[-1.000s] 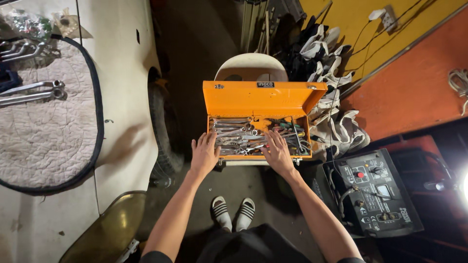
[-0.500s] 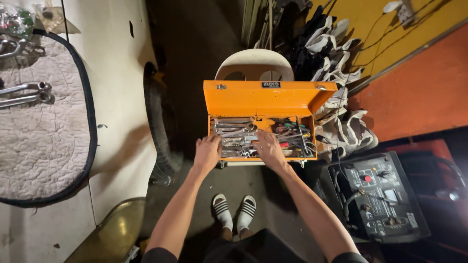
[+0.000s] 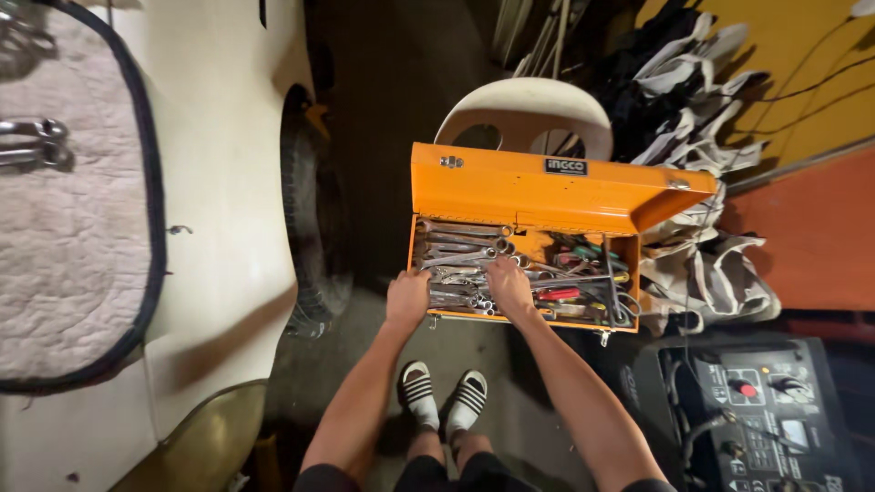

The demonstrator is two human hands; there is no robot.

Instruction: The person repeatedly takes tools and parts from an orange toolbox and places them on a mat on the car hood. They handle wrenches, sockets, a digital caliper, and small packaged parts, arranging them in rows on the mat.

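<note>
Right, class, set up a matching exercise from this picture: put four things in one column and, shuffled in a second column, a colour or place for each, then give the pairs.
Things:
1. toolbox
2. left hand
3. plastic chair
4. sandals

Descriptions:
A. striped black and white, on the floor
B. cream, behind the open lid
C. orange, lid open, full of wrenches
D. on the near left edge of the box

Pairs: 1-C, 2-D, 3-B, 4-A

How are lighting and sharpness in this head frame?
Head view: orange toolbox is brightly lit and sharp; both hands, left hand and right hand, are crisp; the floor beyond is deep shadow; wide-angle bending at the edges.
</note>
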